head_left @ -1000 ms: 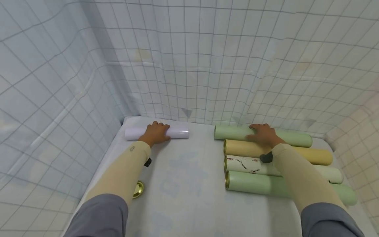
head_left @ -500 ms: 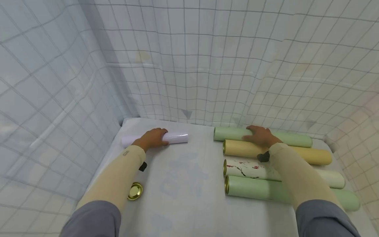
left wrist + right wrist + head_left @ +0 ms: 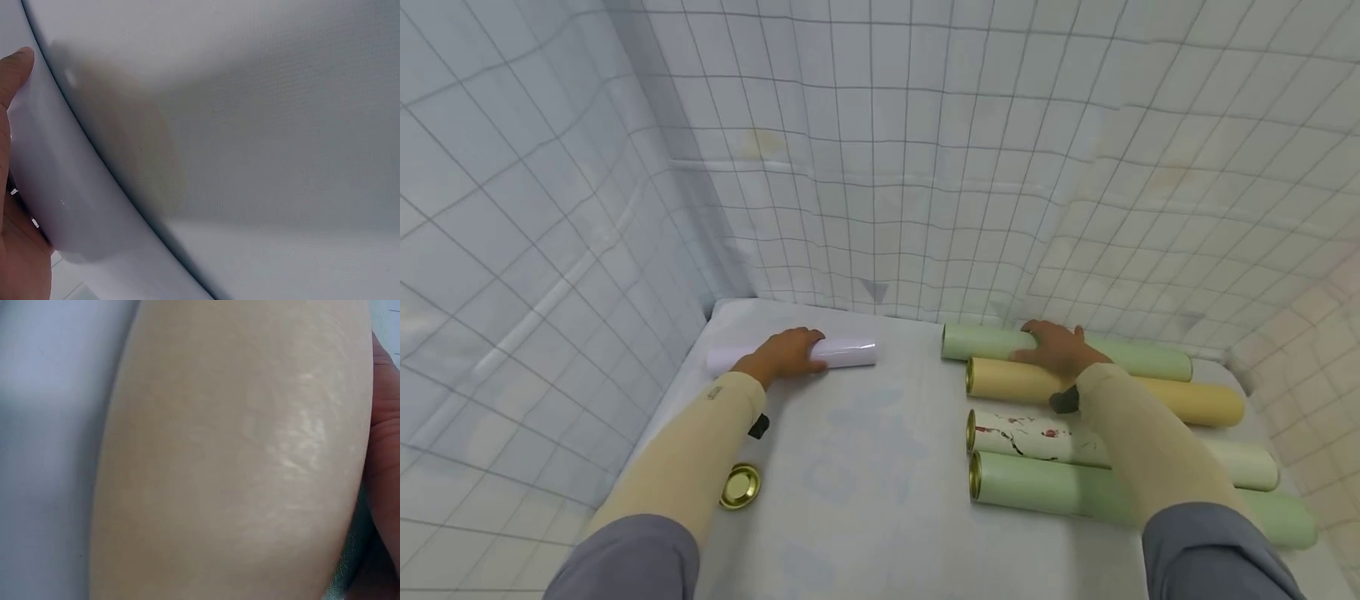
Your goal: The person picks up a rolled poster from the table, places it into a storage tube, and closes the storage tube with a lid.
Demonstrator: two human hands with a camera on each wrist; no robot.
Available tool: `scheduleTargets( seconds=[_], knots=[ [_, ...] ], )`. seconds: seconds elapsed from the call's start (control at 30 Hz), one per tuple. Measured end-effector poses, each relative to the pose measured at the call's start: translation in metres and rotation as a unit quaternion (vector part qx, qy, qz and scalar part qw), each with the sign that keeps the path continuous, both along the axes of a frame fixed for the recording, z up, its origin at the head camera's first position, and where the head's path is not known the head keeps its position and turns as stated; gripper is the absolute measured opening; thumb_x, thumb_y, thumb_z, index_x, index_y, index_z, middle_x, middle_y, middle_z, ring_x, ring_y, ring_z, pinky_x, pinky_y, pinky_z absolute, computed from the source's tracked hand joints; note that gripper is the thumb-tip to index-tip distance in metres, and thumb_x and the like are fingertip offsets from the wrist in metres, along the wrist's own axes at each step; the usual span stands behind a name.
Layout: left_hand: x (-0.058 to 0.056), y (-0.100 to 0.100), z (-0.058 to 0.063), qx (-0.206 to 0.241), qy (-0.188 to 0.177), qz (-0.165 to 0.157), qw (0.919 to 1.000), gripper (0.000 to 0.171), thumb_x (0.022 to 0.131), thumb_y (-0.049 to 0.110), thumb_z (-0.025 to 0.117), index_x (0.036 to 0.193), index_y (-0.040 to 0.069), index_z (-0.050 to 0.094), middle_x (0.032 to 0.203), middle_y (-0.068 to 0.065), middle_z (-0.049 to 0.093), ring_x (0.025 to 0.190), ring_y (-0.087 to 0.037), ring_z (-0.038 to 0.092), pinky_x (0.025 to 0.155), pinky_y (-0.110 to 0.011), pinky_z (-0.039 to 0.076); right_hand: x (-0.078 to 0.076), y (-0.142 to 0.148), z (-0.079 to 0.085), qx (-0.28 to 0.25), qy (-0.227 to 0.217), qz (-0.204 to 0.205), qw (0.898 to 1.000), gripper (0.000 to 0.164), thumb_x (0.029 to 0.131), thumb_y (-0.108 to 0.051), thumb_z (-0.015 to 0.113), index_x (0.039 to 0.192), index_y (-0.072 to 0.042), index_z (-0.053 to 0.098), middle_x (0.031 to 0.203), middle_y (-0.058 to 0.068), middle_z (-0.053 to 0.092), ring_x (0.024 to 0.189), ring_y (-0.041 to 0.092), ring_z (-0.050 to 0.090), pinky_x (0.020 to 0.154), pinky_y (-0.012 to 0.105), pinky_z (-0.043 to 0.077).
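Observation:
On the left in the head view lies a glossy lavender tube (image 3: 848, 352). My left hand (image 3: 784, 354) grips it around its middle, thumb on the near side; the left wrist view shows the thumb (image 3: 17, 72) against its surface. My right hand (image 3: 1057, 348) holds the farthest light green tube (image 3: 979, 342), fingers over its top and thumb near the yellow tube (image 3: 1011, 381). That yellow tube fills much of the right wrist view, with part of the hand behind it. Closer to me lie a cream tube with a red blossom print (image 3: 1000, 435) and another green tube (image 3: 1045, 486).
A round gold lid (image 3: 741, 486) lies on the white-covered table (image 3: 880, 500) beside my left forearm. Grid-patterned white sheeting (image 3: 895, 167) rises behind and on both sides. The tubes on the right show gold rims at their left ends.
The lavender tube and my left hand have shifted slightly left and toward me. The blossom tube has rolled toward me, showing more red print, and a gap has opened between it and the yellow tube.

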State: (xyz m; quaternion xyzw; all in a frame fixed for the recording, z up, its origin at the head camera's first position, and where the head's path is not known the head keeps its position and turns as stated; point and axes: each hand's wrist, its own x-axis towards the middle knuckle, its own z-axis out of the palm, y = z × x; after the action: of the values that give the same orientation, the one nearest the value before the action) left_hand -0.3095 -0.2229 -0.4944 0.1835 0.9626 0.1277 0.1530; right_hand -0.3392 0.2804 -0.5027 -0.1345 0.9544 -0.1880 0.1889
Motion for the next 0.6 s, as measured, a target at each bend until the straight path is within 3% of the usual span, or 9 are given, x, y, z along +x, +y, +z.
scheduleTargets(
  seconds=[0.07,0.17,0.3,0.4,0.6],
  knots=[
    [0.000,-0.002,0.000,-0.001,-0.003,-0.001,1.0000,0.061,0.091,0.036,0.072,0.138,0.001,0.054,0.130,-0.017,0.059,0.118,-0.034,0.056,0.104,-0.051,0.043,0.002,-0.004,0.004,-0.014,-0.001,0.008,1.000,0.091,0.088,-0.067,0.061,0.151,-0.006,0.037,0.156,0.020,0.033,0.143,0.044,0.025,0.106,0.076,-0.004],
    [0.000,-0.002,-0.001,-0.003,-0.011,0.001,0.9999,0.063,0.091,0.038,0.072,0.140,0.002,0.053,0.134,-0.017,0.058,0.122,-0.034,0.054,0.106,-0.051,0.041,0.003,-0.005,0.006,-0.023,0.006,0.018,1.000,0.086,0.089,-0.061,0.064,0.151,-0.007,0.038,0.155,0.020,0.035,0.142,0.044,0.028,0.112,0.070,0.009],
    [0.000,-0.001,-0.002,0.000,-0.011,-0.003,0.9999,0.065,0.091,0.039,0.072,0.141,0.003,0.052,0.136,-0.018,0.056,0.123,-0.035,0.053,0.106,-0.052,0.040,-0.001,0.000,0.002,-0.028,0.035,0.033,0.998,0.087,0.087,-0.062,0.066,0.150,-0.007,0.039,0.155,0.021,0.035,0.141,0.045,0.030,0.111,0.063,0.026],
    [0.000,-0.001,-0.003,0.003,-0.005,-0.009,0.9999,0.065,0.091,0.040,0.071,0.141,0.002,0.051,0.136,-0.019,0.056,0.123,-0.036,0.053,0.106,-0.053,0.041,-0.004,0.002,0.002,-0.036,0.063,0.037,0.997,0.088,0.085,-0.061,0.069,0.149,-0.007,0.042,0.154,0.021,0.036,0.140,0.043,0.032,0.110,0.061,0.030],
    [0.000,-0.003,-0.005,-0.013,0.000,-0.007,0.9999,0.064,0.091,0.039,0.072,0.140,0.004,0.052,0.135,-0.018,0.057,0.123,-0.035,0.053,0.106,-0.052,0.041,-0.009,-0.007,0.017,-0.024,0.135,0.084,0.987,0.079,0.079,-0.051,0.081,0.135,-0.002,0.054,0.134,0.022,0.055,0.121,0.041,0.053,0.098,0.058,0.044]
  ],
)
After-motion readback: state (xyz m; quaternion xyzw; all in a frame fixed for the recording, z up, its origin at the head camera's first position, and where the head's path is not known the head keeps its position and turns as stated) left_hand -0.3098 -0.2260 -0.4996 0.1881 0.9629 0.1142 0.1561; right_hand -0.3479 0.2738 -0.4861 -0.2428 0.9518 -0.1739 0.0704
